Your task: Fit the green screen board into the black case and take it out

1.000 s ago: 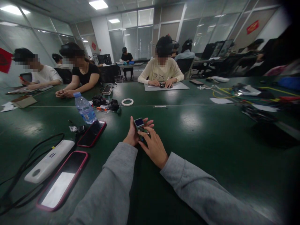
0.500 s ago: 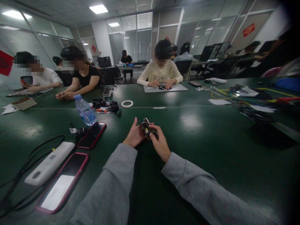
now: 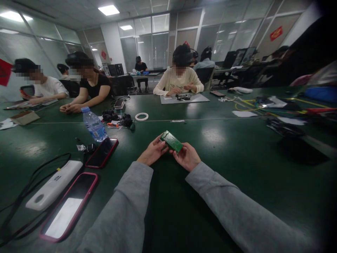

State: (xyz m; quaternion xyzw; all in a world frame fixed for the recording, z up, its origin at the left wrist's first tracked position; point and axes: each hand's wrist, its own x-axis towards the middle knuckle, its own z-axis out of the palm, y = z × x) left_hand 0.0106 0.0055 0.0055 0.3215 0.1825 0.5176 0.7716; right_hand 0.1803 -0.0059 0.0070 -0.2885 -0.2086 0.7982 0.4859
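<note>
A small green circuit board [image 3: 172, 141] is held above the table between my two hands, its flat green side facing up toward me. My left hand [image 3: 152, 151] grips the board's far left end, fingers curled at its edge. Around the near right end, my right hand [image 3: 187, 156] is closed with the thumb and fingers on the board's edges. The underside of the board and some fingertips beneath it are hidden.
Left of my arms lie a pink-cased phone [image 3: 70, 207], a white power bank [image 3: 55, 184] with black cables and a red-cased phone [image 3: 102, 153]. Behind them stands a water bottle [image 3: 94, 124]. A tape roll [image 3: 141, 116] lies farther back. Across the table a person works at a grey mat [image 3: 195, 99].
The board has been turned over: its component side faced me before, now its plain green side does. My right hand has shifted slightly right and rotated at the board's end.
</note>
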